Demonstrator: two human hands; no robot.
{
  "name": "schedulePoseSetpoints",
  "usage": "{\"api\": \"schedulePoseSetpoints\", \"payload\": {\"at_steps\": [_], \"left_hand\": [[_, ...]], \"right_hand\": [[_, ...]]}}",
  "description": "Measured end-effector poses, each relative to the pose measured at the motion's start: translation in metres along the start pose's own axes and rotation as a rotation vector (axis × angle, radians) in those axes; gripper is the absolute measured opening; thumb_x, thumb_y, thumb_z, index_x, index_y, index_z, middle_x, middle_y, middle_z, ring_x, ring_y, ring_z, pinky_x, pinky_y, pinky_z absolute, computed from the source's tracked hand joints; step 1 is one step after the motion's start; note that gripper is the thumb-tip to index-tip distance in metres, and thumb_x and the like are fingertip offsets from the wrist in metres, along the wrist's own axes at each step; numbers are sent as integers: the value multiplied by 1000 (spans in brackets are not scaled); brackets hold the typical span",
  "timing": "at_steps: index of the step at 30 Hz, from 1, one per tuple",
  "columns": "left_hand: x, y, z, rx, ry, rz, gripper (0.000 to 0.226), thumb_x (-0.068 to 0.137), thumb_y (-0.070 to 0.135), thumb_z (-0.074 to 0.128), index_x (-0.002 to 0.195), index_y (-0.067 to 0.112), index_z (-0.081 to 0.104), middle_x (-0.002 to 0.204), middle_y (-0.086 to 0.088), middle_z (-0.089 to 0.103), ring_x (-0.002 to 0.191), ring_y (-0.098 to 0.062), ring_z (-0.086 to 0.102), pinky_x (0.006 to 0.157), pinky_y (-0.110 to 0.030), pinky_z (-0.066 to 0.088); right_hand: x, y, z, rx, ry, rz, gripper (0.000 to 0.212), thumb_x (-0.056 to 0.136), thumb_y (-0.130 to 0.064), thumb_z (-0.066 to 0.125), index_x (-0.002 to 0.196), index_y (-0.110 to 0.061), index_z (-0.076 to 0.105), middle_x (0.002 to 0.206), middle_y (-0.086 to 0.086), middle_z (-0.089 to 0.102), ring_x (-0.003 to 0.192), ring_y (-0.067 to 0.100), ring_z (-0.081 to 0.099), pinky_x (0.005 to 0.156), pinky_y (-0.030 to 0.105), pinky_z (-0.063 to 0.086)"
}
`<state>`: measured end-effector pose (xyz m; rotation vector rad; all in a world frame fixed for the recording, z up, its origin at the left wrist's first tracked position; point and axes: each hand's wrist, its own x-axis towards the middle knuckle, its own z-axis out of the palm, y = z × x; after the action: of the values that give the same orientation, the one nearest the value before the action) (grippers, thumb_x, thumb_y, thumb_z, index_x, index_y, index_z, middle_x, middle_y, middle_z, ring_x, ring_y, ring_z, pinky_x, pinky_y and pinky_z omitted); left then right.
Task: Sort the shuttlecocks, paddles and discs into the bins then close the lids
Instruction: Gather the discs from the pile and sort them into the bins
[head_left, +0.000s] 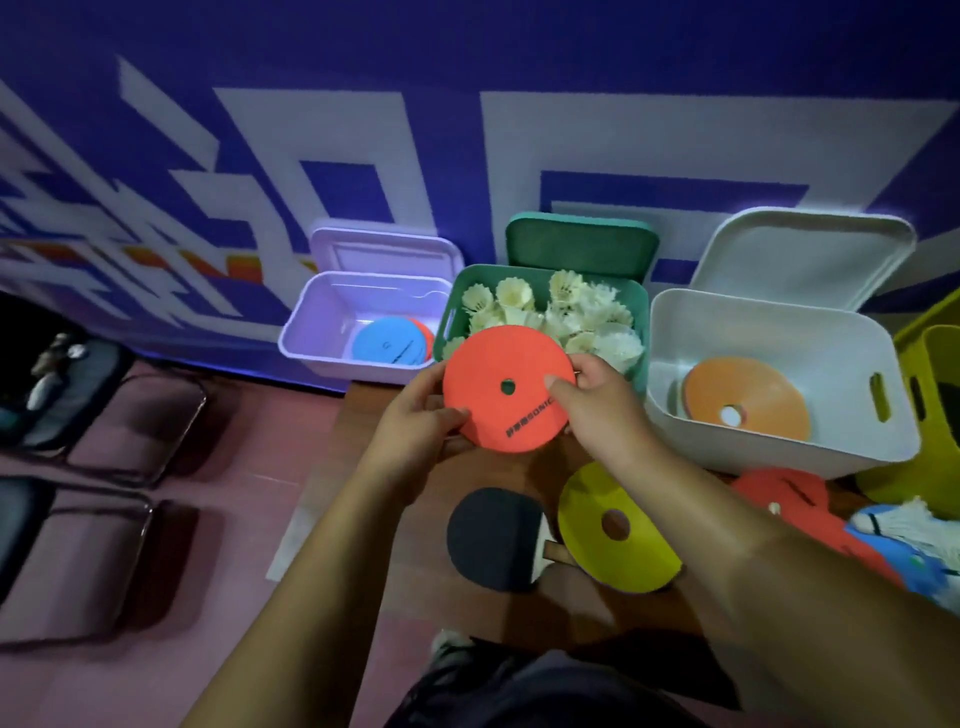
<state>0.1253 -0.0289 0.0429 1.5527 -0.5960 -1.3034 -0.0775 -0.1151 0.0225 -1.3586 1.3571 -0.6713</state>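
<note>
Now | we hold the red disc (488, 364), left hand (415, 421) and right hand (597, 410) pinching opposite rims | seems light, thin, bendy

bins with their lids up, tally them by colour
lilac bin: 1
green bin: 1
white bin: 1
total: 3
The yellow bin at the right edge is not counted because its lid is not in view.

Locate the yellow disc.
In the head view, the yellow disc lies right of centre, overlapping the handle of the black paddle, below the red disc.
</note>
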Motion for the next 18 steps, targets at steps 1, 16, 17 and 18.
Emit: {"api": "schedulePoseSetpoints", "payload": {"at_steps": [1, 16, 17, 18], "left_hand": [[4, 2, -15, -51, 11, -13, 59, 95, -13, 56, 140, 25, 63, 112, -17, 67, 95, -33, 75, 83, -50, 64], [124, 46, -179, -241, 106, -127, 47, 98, -6, 56, 121, 32, 71, 121, -17, 73, 102, -35, 76, 75, -41, 64], [135, 47, -185, -234, 120, -143, 48, 98, -6, 56, 122, 33, 71, 120, -17, 72, 102, -35, 76, 74, -40, 64], [146, 48, -189, -219, 130, -156, 49, 98, -6, 56, 123, 33, 70, 117, -17, 72, 98, -35, 74, 71, -39, 64]], "right_hand": [[4, -7, 14, -12, -16, 8, 21, 88, -45, 63, 108, -39, 67, 96, -10, 78, 83, 15, 76, 81, 51, 64], [60, -75, 152, 12, -16, 130, 22, 96, -13, 67, 117, -20, 70, 99, -3, 76, 58, 13, 59, 59, 33, 56], [62, -74, 154, 3, -10, 136, 21, 96, -13, 67, 114, -21, 71, 97, -3, 76, 58, 13, 59, 58, 31, 56], [63, -73, 156, -7, -5, 141, 19, 96, -13, 66, 112, -22, 72, 96, -3, 75, 58, 12, 59, 58, 30, 56]]}}
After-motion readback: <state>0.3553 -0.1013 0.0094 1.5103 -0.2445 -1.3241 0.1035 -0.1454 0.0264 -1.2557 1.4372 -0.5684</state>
